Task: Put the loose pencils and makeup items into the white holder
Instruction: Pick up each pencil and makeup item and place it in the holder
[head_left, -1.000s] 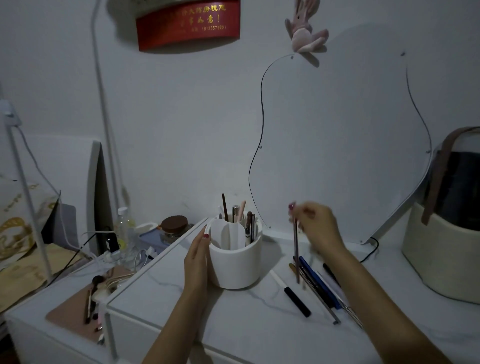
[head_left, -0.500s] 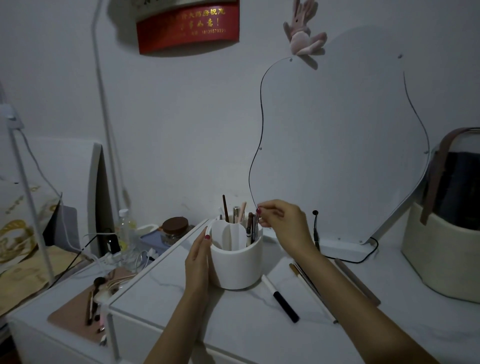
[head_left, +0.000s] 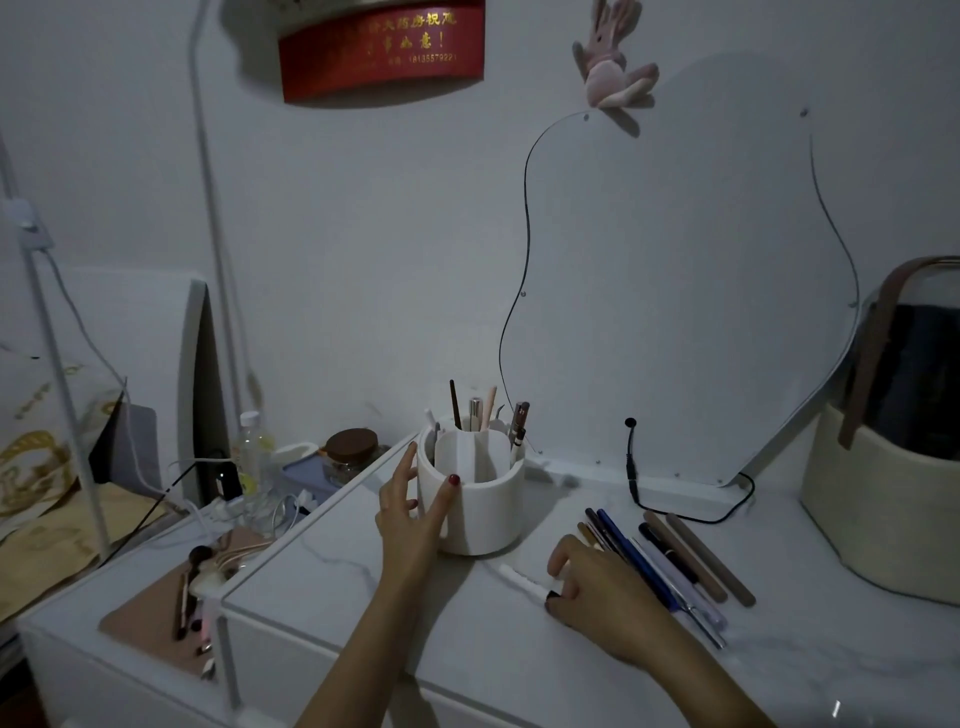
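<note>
White plastic, the holder (head_left: 480, 499) stands upright at centre frame on the pale marbled surface (head_left: 363, 613), several pencils and makeup sticks already upright in its rear compartments. The left hand (head_left: 410, 512) braces the holder's left wall, fingers spread and thumb laid across the front face (a steadying hold, not a lift). The right hand (head_left: 597, 592) lies low on the surface at lower right of centre, palm down, fingers curled, thumb and forefinger closing on the dark end of the white pen (head_left: 522, 579), which lies flat just in front of the holder; whether the grip is complete cannot be told. Just right of this hand lies the remaining row of loose pencils (head_left: 670, 561), side by side and slanting toward the lower right. To do this step well, the pen is probably best pinched near its dark end, tipped upright as it rises, and lowered into an open compartment clear of the tall sticks at the rear, while the left hand keeps the holder from sliding. Both forearms enter from the bottom edge, the right one angled across toward frame centre.
</note>
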